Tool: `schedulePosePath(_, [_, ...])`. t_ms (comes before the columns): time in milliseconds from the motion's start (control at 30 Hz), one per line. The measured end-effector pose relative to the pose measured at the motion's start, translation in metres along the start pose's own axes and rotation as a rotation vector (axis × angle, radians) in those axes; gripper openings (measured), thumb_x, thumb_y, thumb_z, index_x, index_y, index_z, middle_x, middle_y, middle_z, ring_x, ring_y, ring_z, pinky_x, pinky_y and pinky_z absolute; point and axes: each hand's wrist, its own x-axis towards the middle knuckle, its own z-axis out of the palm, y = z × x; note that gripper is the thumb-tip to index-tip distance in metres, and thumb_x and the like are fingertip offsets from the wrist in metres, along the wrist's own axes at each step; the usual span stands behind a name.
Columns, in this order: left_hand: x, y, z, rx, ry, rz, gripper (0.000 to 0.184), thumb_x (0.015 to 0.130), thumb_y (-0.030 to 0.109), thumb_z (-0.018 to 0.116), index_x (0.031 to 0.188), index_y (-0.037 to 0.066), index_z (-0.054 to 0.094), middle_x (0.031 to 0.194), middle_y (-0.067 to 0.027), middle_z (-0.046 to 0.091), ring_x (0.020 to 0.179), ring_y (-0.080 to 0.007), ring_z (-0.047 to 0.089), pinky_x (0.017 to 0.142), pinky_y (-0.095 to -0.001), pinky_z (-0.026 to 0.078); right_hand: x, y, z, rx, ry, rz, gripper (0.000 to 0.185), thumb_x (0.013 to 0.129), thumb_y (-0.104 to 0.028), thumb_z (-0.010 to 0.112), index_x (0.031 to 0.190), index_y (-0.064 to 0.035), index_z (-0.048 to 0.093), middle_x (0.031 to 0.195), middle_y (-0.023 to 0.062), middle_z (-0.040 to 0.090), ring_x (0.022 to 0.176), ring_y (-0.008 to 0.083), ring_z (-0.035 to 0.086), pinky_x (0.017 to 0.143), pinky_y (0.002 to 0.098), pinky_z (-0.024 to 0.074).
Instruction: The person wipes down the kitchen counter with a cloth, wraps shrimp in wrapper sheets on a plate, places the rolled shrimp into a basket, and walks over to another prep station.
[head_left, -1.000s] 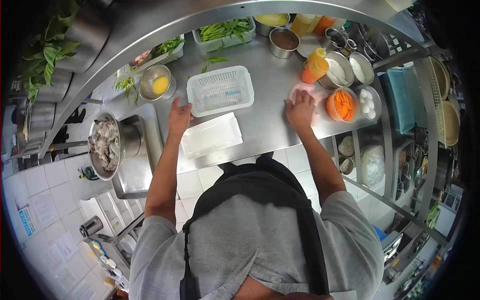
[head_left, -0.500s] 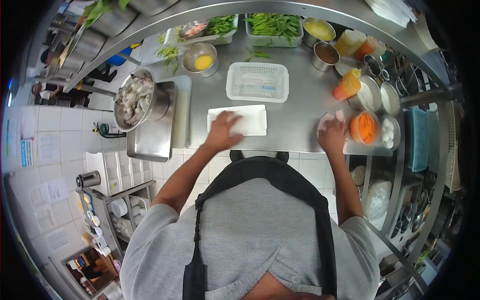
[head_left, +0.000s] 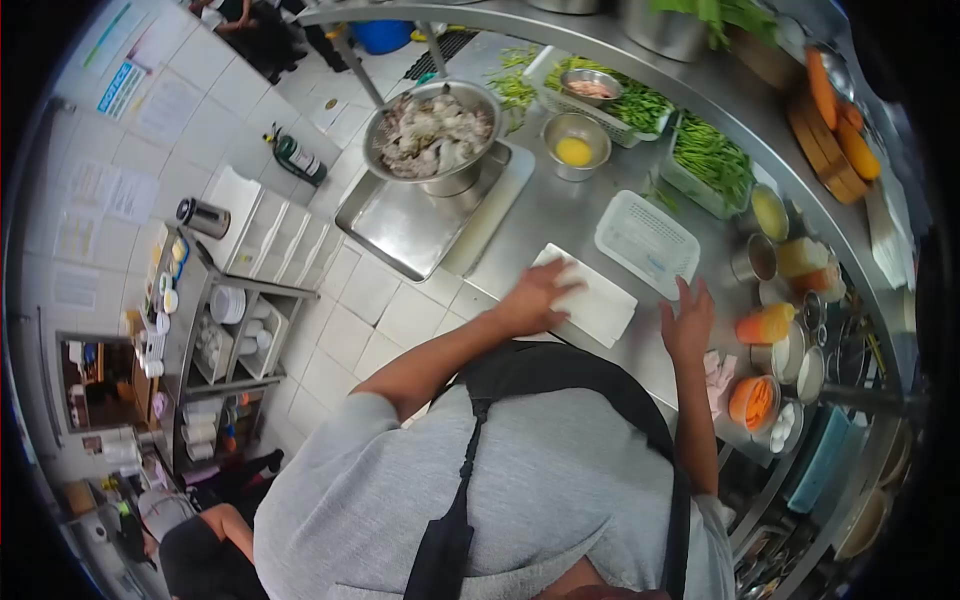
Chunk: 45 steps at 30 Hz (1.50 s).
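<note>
Cloth (head_left: 718,380) lies released; right hand (head_left: 688,325) now beside white basket (head_left: 648,240).

You are in a commercial kitchen. Your stainless-steel worktable (head_left: 500,232) sits beneath a metal shelf. Toward its far side are perforated plastic baskets (head_left: 647,240) and leafy greens (head_left: 712,160); at the right, you have squeeze bottles (head_left: 765,325) and a container of orange slices (head_left: 755,403). A colander of raw seafood (head_left: 432,138) stands over a steel tray (head_left: 410,235) at the left. White tiled walls (head_left: 185,75), posted papers (head_left: 100,195), a fire extinguisher (head_left: 298,160) and racks of stacked dishes (head_left: 228,304) surround the floor area.
</note>
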Motion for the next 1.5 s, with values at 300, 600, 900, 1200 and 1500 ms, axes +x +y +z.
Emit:
schedulePosePath(300, [-0.01, -0.121, -0.189, -1.149, 1.089, -0.832, 0.083, 0.095, 0.059, 0.079, 0.148, 0.008, 0.042, 0.143, -0.0144, 0.058, 0.111, -0.0259, 0.066, 0.088, -0.0416, 0.055, -0.017, 0.024, 0.051, 1.193, -0.289, 1.081, 0.06, 0.104, -0.051, 0.072, 0.144, -0.008, 0.062, 0.135, 0.0129, 0.065, 0.109, 0.0247, 0.068, 0.089, 0.0429, 0.0562])
schedulePosePath(600, [0.023, -0.163, -0.18, -1.252, 1.08, -0.884, 0.046, 0.099, 0.034, 0.062, 0.139, 0.013, 0.054, 0.125, -0.0103, 0.065, 0.103, -0.0283, 0.067, 0.083, -0.0453, 0.055, -0.049, -0.03, 0.098, 0.306, -0.38, 0.412, 0.051, 0.093, -0.041, 0.082, 0.113, 0.0036, 0.067, 0.094, 0.0253, 0.075, 0.086, 0.0437, 0.074, 0.082, 0.0498, 0.0568])
schedulePosePath(900, [0.029, -0.148, -0.149, -1.379, 1.331, -0.817, 0.031, 0.096, 0.024, 0.058, 0.125, 0.012, 0.061, 0.109, -0.004, 0.066, 0.093, -0.0171, 0.062, 0.075, -0.0376, 0.05, -0.05, -0.023, 0.122, 0.331, -0.349, 0.467, 0.047, 0.09, -0.035, 0.084, 0.113, 0.0016, 0.067, 0.087, 0.0192, 0.076, 0.08, 0.0362, 0.076, 0.081, 0.0471, 0.0577])
schedulePosePath(1200, [-0.044, -0.112, -0.174, -1.202, 1.225, -0.928, 0.041, 0.098, 0.034, 0.065, 0.131, 0.01, 0.062, 0.13, -0.0073, 0.065, 0.112, -0.0216, 0.062, 0.093, -0.0431, 0.049, -0.038, 0.04, 0.094, 0.342, -0.131, 0.589, 0.07, 0.094, -0.044, 0.08, 0.14, 0.0038, 0.058, 0.102, 0.0209, 0.075, 0.082, 0.0346, 0.074, 0.087, 0.0462, 0.0579])
schedulePosePath(1500, [-0.042, -0.11, -0.263, 0.058, 1.093, -0.338, 0.048, 0.096, 0.031, 0.08, 0.137, 0.008, 0.07, 0.132, -0.0151, 0.067, 0.123, -0.0371, 0.062, 0.106, -0.0506, 0.048, 0.019, 0.063, 0.091, 0.92, 0.005, 0.972, 0.052, 0.102, -0.029, 0.075, 0.143, -0.0036, 0.056, 0.094, 0.0092, 0.07, 0.071, 0.0196, 0.069, 0.06, 0.0335, 0.0574])
